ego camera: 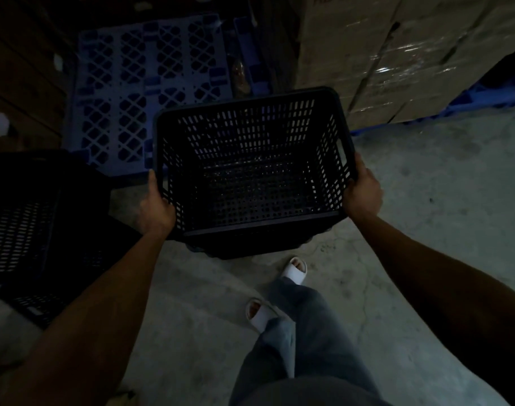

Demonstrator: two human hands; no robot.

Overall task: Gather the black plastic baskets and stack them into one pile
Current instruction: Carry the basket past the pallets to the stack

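I hold a black plastic basket (250, 171) with slotted walls in front of me, open side up and empty. My left hand (155, 209) grips its left rim and my right hand (363, 190) grips its right rim near a handle slot. The basket hangs above the concrete floor, and something dark shows just under its near edge. More black baskets (30, 224) lie at the left, on or near the floor, partly lost in shadow; how they are stacked is too dark to tell.
A blue plastic pallet (118, 92) leans or lies behind the held basket. Shrink-wrapped cardboard boxes (396, 54) stand on another blue pallet (484, 98) at the back right. My feet in white slippers (292, 269) stand on grey concrete floor (426, 230).
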